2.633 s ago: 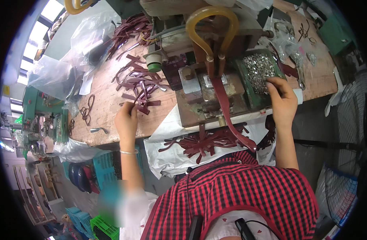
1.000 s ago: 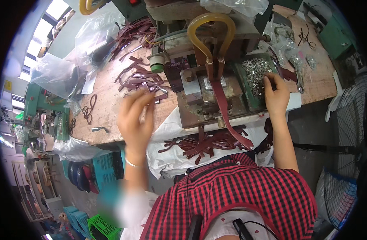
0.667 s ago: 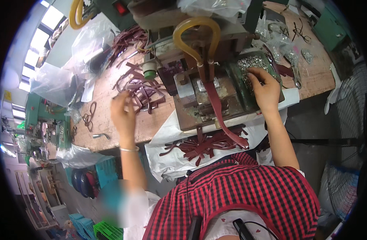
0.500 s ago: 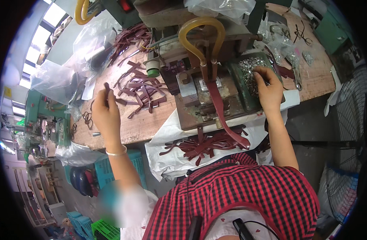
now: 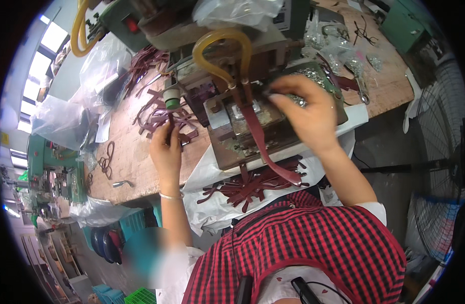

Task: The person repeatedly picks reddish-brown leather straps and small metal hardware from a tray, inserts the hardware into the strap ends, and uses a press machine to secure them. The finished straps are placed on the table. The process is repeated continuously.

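A dark red eyeglass temple (image 5: 263, 144) lies in the bench machine (image 5: 227, 149), its wide end under the head and its curved tip sticking out toward me. My left hand (image 5: 165, 157) is closed on another dark red temple (image 5: 171, 119), held upright beside the machine's green-ringed button (image 5: 171, 99). My right hand (image 5: 313, 119) reaches in from the right, thumb and fingers pinched close to the machine head. What it pinches is too small and dark to make out. Behind that hand sits a green tray with small shiny metal parts (image 5: 309, 74).
Loose temples (image 5: 156, 114) are heaped left of the machine; more (image 5: 250, 186) lie on white sheeting (image 5: 192, 195) at the table's front. A yellow hose (image 5: 198, 45) loops over the machine head. Plastic bags (image 5: 65, 119) stand left, a fan (image 5: 435, 147) right.
My right hand has left the metal parts and moved left to the machine head. My left hand has moved right with its temple, nearer the machine. The view has shifted slightly.
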Demonstrator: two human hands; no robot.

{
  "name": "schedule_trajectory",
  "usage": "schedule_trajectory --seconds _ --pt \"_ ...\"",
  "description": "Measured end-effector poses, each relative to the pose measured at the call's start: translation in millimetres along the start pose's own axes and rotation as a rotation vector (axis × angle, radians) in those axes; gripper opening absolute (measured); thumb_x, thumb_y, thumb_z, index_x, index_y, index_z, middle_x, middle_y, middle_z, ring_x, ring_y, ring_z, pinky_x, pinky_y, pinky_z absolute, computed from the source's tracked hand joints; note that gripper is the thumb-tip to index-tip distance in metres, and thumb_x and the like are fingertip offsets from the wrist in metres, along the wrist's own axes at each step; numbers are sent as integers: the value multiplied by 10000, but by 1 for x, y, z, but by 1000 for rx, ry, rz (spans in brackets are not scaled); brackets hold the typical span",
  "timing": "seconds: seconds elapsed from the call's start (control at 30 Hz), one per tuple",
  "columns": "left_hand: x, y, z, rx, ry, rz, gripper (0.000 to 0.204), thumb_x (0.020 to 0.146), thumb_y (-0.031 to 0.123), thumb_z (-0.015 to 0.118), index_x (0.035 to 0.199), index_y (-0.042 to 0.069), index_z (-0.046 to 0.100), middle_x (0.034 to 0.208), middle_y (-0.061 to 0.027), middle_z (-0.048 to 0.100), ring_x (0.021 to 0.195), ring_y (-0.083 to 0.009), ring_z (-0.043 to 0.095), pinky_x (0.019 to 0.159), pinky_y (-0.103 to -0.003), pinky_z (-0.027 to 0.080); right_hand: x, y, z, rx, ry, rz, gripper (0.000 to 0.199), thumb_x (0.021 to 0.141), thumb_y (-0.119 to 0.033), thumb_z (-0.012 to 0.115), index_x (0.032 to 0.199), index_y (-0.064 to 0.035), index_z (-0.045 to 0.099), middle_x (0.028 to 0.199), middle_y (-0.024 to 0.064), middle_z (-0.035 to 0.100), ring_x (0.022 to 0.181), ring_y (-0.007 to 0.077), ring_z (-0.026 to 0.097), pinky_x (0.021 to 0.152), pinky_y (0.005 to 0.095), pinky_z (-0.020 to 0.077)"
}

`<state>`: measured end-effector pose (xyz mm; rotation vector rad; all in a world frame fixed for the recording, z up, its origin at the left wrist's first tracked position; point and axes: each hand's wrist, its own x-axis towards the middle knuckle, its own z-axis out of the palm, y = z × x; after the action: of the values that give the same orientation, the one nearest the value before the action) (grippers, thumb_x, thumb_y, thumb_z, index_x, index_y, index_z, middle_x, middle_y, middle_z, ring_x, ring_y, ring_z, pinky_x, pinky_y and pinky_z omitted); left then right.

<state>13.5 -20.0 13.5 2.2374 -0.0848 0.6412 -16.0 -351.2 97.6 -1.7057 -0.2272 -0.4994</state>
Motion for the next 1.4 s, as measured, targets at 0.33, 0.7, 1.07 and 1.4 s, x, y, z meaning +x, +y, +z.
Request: schedule_trajectory --seconds 0.33,0.7,1.07,1.4 --pt "-14 80 -5 -417 183 139 72 1020 2 599 1041 -44 650 960 -94 722 802 -105 650 738 -235 532 5 -7 40 427 7 295 315 856 22 703 1156 26 606 923 60 724 895 97 671 820 248 509" --pt "-19 159 21 -46 -100 975 257 781 41 823 1019 53 728 1023 -154 755 660 -178 665 524 -283 471 2 16 -7 -476 5 -234 280 819 -38 621 1081 -33 721 1139 205 702 1195 377 622 1061 470 474" --pt "-14 151 37 -78 49 1054 221 758 136 834 923 65 706 1004 -88 730 561 -103 570 477 -255 419 -11 106 -57 -906 130 -136 137 791 -114 756 907 -41 752 1183 177 700 1239 366 594 1033 450 472" --pt "-24 93 -34 272 60 639 206 807 34 786 1012 31 762 1094 -133 748 799 -243 706 682 -316 546 -19 92 -62 -598 268 85 122 883 -102 682 978 -26 684 854 90 707 789 208 680 754 323 524"
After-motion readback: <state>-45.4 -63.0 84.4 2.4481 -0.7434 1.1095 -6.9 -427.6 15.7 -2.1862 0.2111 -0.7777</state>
